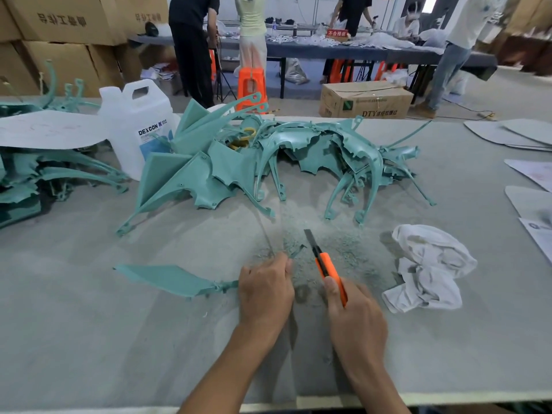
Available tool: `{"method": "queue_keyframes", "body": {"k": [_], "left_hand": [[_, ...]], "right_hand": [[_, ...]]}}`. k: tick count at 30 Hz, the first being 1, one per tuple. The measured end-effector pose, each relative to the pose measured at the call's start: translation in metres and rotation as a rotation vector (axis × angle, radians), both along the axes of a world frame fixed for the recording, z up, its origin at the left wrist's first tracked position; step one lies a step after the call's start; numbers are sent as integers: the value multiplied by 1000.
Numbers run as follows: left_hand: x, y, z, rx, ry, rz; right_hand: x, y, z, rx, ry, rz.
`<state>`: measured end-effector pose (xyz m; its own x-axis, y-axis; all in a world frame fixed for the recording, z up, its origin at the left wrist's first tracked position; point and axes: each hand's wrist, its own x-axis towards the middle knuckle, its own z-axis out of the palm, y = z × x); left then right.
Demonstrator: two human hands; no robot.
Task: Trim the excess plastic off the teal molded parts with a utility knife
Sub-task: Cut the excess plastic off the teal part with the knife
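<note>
From the head camera we see our left hand curled round one end of a flat teal molded plastic part lying on the grey table. Our right hand grips an orange utility knife, blade out above loose teal shavings, just beside that part

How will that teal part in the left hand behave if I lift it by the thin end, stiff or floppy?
Probably fairly stiff: the teal part keeps a crisp, sharp-edged panel shape. Likely light, as its walls look thin. The narrow strut by the left hand may flex or twist, since the broad panel sticks out well to one side.
</note>
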<state>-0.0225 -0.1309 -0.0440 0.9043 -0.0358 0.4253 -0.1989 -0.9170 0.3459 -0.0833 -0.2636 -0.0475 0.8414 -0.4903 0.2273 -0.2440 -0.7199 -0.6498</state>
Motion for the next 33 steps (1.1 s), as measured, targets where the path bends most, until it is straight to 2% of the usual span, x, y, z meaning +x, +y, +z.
{"method": "queue_keyframes", "body": {"k": [6,16,19,25,28,31,33], "left_hand": [[1,2,-3,5,25,0],[0,2,-2,-16,31,7],[-1,5,1,-118,14,25],[4,3,8,-362,48,-32],[4,9,15,-357,109,-84],[-3,41,30,-391,5,-59],[-5,77,35,-316,28,10]], "right_hand": [[-5,1,-1,68,-75,57],[0,1,-4,14,-6,57],[7,-5,-2,48,7,-6],[6,-6,5,66,-48,55],[16,-26,20,-112,-177,58],[32,-73,47,-371,-338,14],[40,-113,59,-421,-193,-33]]}}
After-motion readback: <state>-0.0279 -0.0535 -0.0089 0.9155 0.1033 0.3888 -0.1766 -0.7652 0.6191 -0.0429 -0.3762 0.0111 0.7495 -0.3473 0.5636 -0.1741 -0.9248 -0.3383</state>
